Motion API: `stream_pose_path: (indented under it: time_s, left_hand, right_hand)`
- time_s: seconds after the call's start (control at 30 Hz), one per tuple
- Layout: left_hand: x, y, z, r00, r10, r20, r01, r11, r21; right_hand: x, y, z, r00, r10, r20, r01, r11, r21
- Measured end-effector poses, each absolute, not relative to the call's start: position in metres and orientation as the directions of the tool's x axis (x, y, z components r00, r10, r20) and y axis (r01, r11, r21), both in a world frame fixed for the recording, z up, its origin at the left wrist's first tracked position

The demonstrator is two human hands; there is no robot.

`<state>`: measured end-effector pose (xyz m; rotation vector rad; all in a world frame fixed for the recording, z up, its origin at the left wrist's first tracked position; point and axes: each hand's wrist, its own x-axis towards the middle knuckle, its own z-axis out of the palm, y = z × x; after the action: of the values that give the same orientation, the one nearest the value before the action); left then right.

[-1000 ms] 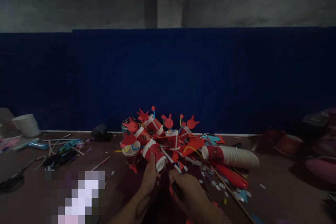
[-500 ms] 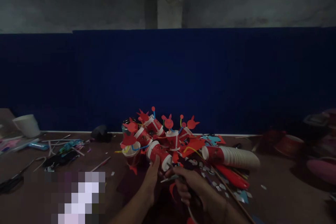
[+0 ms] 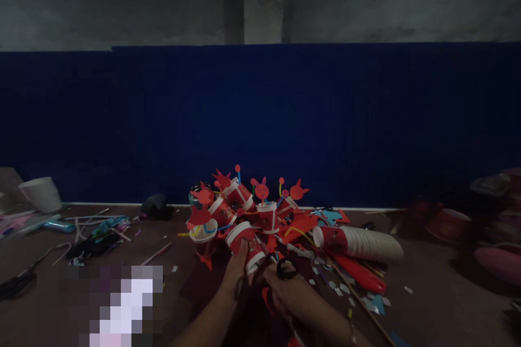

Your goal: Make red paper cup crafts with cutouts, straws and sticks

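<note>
My left hand (image 3: 236, 274) is wrapped round a red paper cup with white rims (image 3: 240, 237), tilted above the table. Close against the cup's lower end, my right hand (image 3: 287, 290) is closed on scissors, whose dark handle loop (image 3: 281, 267) shows above the fingers; the blades are hard to make out. Just beyond the hands, several similar red cups (image 3: 267, 218) stand or lean in a cluster, with red paper animal heads (image 3: 261, 190) and bent coloured straws attached.
A long stack of nested paper cups (image 3: 358, 242) lies to the right, beside a red tool-like object (image 3: 362, 275) and paper scraps (image 3: 337, 288). Straws and a dark tangle (image 3: 87, 246) lie left. A white cup (image 3: 42, 194) stands far left, before a blue panel (image 3: 260, 114).
My right hand has turned, bringing the scissors' handle loop up above the fingers. The held cup has shifted slightly left and tilted more upright.
</note>
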<state>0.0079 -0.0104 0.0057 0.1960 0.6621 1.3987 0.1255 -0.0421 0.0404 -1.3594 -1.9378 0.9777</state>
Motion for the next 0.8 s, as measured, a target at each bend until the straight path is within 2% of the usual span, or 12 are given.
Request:
stream_pose_path:
  time_s: [0.1,0.17,0.23,0.3,0.37,0.43,0.53,0.63,0.73,0.8]
  left_hand:
    - [0.007,-0.011,0.005,0.114,0.940,-0.322,-0.850,0.260,0.459]
    - [0.005,-0.013,0.005,0.170,0.940,-0.295,-0.833,0.297,0.466]
    - [0.002,-0.017,0.005,0.219,0.933,-0.284,-0.811,0.336,0.479]
    - [-0.001,-0.019,0.006,0.277,0.916,-0.289,-0.781,0.390,0.487]
    - [-0.002,-0.019,0.008,0.270,0.914,-0.302,-0.780,0.392,0.489]
    - [-0.002,-0.018,0.009,0.194,0.939,-0.285,-0.808,0.317,0.496]
    - [0.001,-0.018,0.010,0.084,0.964,-0.252,-0.829,0.208,0.519]
    - [0.003,-0.019,0.010,0.064,0.969,-0.238,-0.825,0.186,0.534]
    - [0.004,-0.021,0.009,0.084,0.975,-0.204,-0.797,0.188,0.574]
    - [0.004,-0.020,0.007,0.036,0.974,-0.226,-0.781,0.169,0.601]
  right_hand:
    - [0.129,-0.037,0.049,-0.387,0.864,-0.322,0.351,-0.185,-0.918]
    - [0.133,-0.033,0.055,-0.509,0.682,-0.525,0.162,-0.523,-0.837]
    - [0.136,-0.028,0.058,-0.629,0.527,-0.572,0.051,-0.706,-0.706]
    - [0.137,-0.025,0.057,-0.688,0.469,-0.553,-0.007,-0.767,-0.642]
    - [0.136,-0.025,0.053,-0.667,0.525,-0.529,-0.053,-0.742,-0.669]
    - [0.134,-0.026,0.049,-0.574,0.653,-0.494,-0.047,-0.628,-0.776]
    - [0.133,-0.029,0.047,-0.367,0.835,-0.411,0.166,-0.376,-0.912]
    - [0.135,-0.032,0.047,-0.250,0.928,-0.276,0.362,-0.175,-0.916]
    - [0.136,-0.034,0.045,-0.255,0.946,-0.200,0.366,-0.097,-0.926]
    - [0.135,-0.034,0.043,-0.266,0.943,-0.201,0.360,-0.097,-0.928]
